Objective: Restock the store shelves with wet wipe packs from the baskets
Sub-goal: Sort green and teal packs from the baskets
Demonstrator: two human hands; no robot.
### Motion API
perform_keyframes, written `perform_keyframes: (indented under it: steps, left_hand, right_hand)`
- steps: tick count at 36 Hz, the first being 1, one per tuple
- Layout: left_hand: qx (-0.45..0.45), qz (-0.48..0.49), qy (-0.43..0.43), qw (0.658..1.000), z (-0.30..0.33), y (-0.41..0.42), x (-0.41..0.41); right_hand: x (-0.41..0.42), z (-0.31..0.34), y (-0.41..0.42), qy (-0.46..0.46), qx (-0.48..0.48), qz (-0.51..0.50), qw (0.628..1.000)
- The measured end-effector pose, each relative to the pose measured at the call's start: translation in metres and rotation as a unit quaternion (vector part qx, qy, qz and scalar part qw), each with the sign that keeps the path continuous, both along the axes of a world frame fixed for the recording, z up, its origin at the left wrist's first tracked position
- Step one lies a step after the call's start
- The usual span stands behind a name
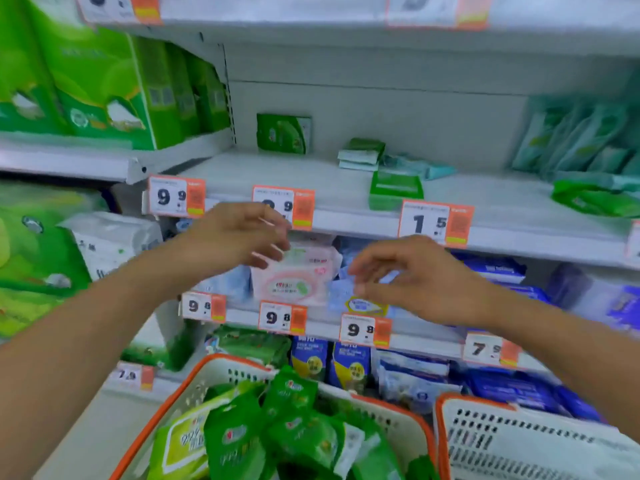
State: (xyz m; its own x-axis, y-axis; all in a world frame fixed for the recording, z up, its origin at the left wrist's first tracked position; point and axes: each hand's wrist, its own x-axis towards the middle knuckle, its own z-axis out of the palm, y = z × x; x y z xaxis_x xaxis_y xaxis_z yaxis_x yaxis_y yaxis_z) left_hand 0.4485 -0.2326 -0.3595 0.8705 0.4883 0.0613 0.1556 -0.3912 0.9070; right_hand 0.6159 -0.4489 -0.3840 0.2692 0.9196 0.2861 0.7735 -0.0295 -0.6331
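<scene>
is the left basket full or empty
Full: the left basket, white with an orange rim, is heaped with green wet wipe packs that rise above its rim.

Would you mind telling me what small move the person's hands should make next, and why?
Probably lower one hand into the left basket for a green wet wipe pack. Both the left hand and right hand hover empty before the pink pack, while the basket is full and the upper shelf is mostly bare.
</scene>
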Motion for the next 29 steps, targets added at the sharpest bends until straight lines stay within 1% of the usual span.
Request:
perform_keyframes:
  steps: [2,3,5,7,9,11,13,14,15,17,19,20,21,22,23,24,25,26,27,28,29]
  left_hand:
    - [0.059,0.024,-0.066,0.996,0.038,0.001,0.023]
    - [0.104,0.03,-0.082,0.991,0.052,0.002,0.037]
    - [0.184,0.037,-0.089,0.978,0.07,0.009,0.068]
    - [0.231,0.04,-0.053,0.971,0.078,0.021,0.1]
    - [0.239,0.033,0.013,0.971,0.079,0.03,0.129]
    - [0.198,0.016,0.079,0.977,0.076,0.034,0.155]
    - [0.158,-0.006,0.136,0.978,0.071,0.032,0.175]
    - [0.141,-0.017,0.161,0.977,0.068,0.031,0.184]
    - [0.116,-0.026,0.174,0.978,0.066,0.029,0.193]
    - [0.074,-0.022,0.173,0.982,0.062,0.028,0.211]
    - [0.084,0.0,0.18,0.98,0.064,0.031,0.219]
    - [0.101,0.009,0.199,0.975,0.065,0.035,0.221]
    - [0.123,0.015,0.226,0.966,0.064,0.04,0.225]
    - [0.149,0.012,0.257,0.955,0.062,0.045,0.228]
    - [0.181,0.006,0.281,0.942,0.059,0.046,0.23]
    - [0.217,0.007,0.294,0.931,0.056,0.047,0.233]
    - [0.253,0.017,0.289,0.923,0.053,0.048,0.237]
    - [0.277,0.029,0.276,0.92,0.052,0.049,0.242]
    - [0.285,0.031,0.259,0.922,0.051,0.05,0.246]
    - [0.28,0.027,0.247,0.927,0.051,0.05,0.248]
    - [0.265,0.022,0.242,0.933,0.052,0.05,0.248]
  right_hand:
    - [0.029,0.028,0.008,-0.075,0.089,-0.078,0.99]
    - [0.045,0.038,0.013,-0.1,0.106,-0.126,0.981]
    - [0.079,0.052,0.026,-0.133,0.094,-0.222,0.961]
    - [0.11,0.065,0.041,-0.134,0.02,-0.311,0.941]
    - [0.129,0.078,0.059,-0.08,-0.096,-0.351,0.928]
    - [0.134,0.086,0.079,0.01,-0.2,-0.34,0.919]
    - [0.136,0.087,0.1,0.015,-0.264,-0.324,0.908]
    - [0.139,0.085,0.112,0.017,-0.266,-0.314,0.911]
    - [0.143,0.082,0.123,0.045,-0.247,-0.301,0.92]
    - [0.152,0.075,0.142,0.164,-0.171,-0.263,0.935]
    - [0.159,0.073,0.15,0.289,-0.087,-0.216,0.929]
    - [0.166,0.074,0.152,0.317,-0.043,-0.219,0.922]
    - [0.175,0.076,0.152,0.283,-0.009,-0.248,0.926]
    - [0.19,0.08,0.151,0.196,0.004,-0.301,0.933]
    - [0.203,0.086,0.148,0.065,-0.028,-0.354,0.932]
    - [0.211,0.091,0.142,-0.05,-0.075,-0.391,0.916]
    - [0.222,0.091,0.137,-0.115,-0.126,-0.415,0.894]
    - [0.23,0.089,0.128,-0.134,-0.188,-0.419,0.878]
    - [0.236,0.085,0.119,-0.116,-0.231,-0.403,0.878]
    - [0.241,0.079,0.112,-0.079,-0.255,-0.386,0.883]
    - [0.248,0.072,0.106,-0.039,-0.259,-0.38,0.887]
